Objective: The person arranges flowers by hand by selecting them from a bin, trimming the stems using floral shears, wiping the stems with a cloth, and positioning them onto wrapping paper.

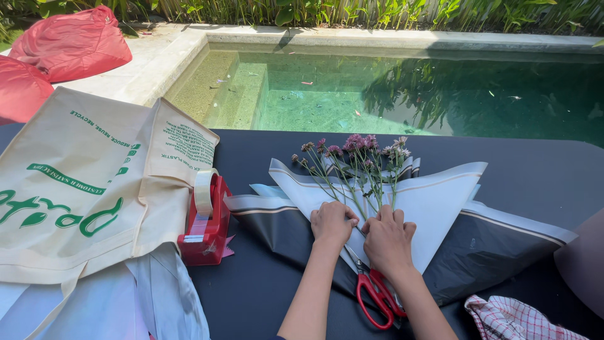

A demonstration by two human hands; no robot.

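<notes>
Flowers (358,160), a small bunch of thin green stems with pink-purple heads, lie on white wrapping paper (434,201) spread over a dark sheet (491,252) on the black table (264,296), heads pointing toward the pool (402,94). Left hand (331,221) and right hand (387,238) rest side by side, knuckles up, at the lower end of the stems. Both are curled, with fingertips pressing down on paper and stems; whether either one actually pinches a stem cannot be told from this angle.

Handling, as a judgement: the bunch looks very light. The stems appear slender and likely to bend or snap; the heads look fragile and should not be squeezed. Hold is best taken low on the stems, where they gather. The paper appears thin, smooth and somewhat stiff; it would crease sharply and may slide on the table, so hold it by an edge or fold.

Red-handled scissors (377,293) lie just below the right wrist. A red tape dispenser (206,220) stands to the left, beside a cream cloth bag (82,189). A checked cloth (516,318) lies at lower right.
</notes>
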